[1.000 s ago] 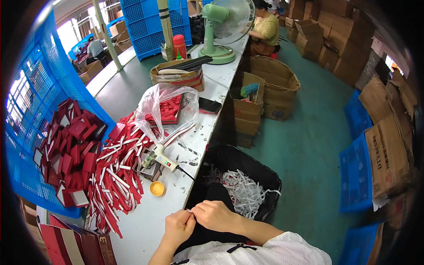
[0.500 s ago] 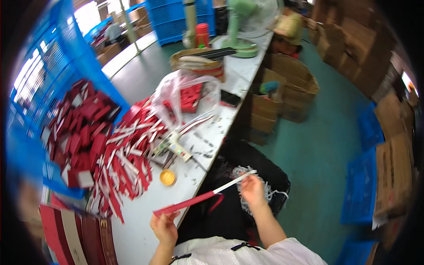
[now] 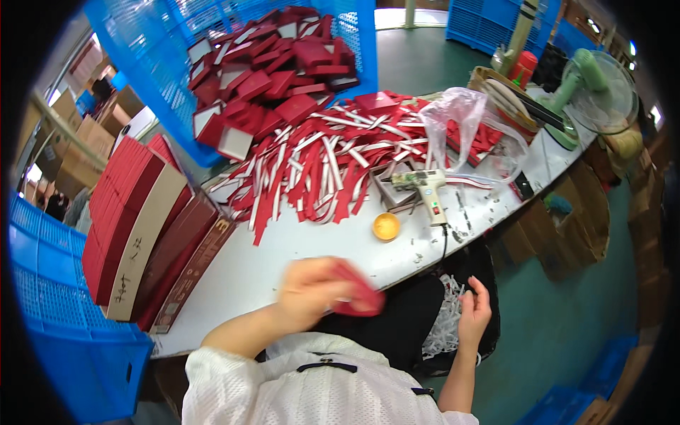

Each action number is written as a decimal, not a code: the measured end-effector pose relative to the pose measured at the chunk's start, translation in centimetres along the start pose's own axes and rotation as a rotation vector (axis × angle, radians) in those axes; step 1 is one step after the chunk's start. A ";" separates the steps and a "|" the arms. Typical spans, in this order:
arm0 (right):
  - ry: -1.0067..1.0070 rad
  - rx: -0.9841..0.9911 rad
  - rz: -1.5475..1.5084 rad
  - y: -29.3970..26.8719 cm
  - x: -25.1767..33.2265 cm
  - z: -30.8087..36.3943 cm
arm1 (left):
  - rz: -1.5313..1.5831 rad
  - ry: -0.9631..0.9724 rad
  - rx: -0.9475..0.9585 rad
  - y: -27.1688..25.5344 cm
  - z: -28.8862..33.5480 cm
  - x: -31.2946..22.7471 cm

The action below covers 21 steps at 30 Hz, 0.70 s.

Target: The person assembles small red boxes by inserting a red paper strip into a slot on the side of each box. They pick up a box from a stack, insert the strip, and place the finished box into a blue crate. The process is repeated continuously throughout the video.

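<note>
My left hand (image 3: 308, 292) is closed on a red strip (image 3: 363, 294) at the table's front edge. The strip looks bent, and motion blurs both. My right hand (image 3: 474, 315) is off to the right beside a black bag of white paper strips (image 3: 445, 322), with its fingers apart and nothing visible in them. Beyond my left hand lies a loose heap of red and white strips (image 3: 333, 166). A hot glue gun (image 3: 430, 195) rests on the table near a small yellow round dish (image 3: 386, 226).
A blue crate (image 3: 138, 78) holding many red boxes (image 3: 273, 81) stands behind the strips. Stacked red pieces in a carton (image 3: 131, 234) are at the left. A clear plastic bag (image 3: 457, 124), a green fan (image 3: 595, 88) and cardboard boxes (image 3: 574, 219) are to the right.
The view has turned left. Both hands were on the stretched red strip with its white end; now only my left hand holds a red strip, and my right hand has let go.
</note>
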State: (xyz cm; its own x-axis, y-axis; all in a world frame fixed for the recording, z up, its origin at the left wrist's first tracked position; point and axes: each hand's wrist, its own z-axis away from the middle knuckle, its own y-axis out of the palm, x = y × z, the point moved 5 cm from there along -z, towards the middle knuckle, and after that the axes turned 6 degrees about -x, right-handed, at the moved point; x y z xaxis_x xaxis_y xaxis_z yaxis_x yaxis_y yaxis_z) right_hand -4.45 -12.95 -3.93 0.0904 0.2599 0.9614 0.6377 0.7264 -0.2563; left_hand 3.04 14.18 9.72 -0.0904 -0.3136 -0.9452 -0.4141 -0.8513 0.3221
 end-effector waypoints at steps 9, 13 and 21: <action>-0.649 0.073 -0.113 1.4 14.0 3.6 | -0.376 0.571 0.445 4.5 -4.8 -0.2; -0.462 0.065 -0.832 -3.7 12.4 1.9 | -0.346 0.340 -0.647 -12.0 -14.2 2.7; -0.065 -0.023 -0.619 -5.4 5.3 2.4 | -1.019 0.081 -1.711 -37.8 -17.7 2.1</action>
State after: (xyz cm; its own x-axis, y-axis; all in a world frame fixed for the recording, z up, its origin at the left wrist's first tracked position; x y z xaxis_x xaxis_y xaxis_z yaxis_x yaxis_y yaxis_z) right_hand -9.24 -13.96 2.30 -0.3476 -0.1665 0.9228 0.5732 0.7411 0.3496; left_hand 34.52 38.27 -3.46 -0.3706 0.4861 -0.7914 0.8667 -0.1254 -0.4829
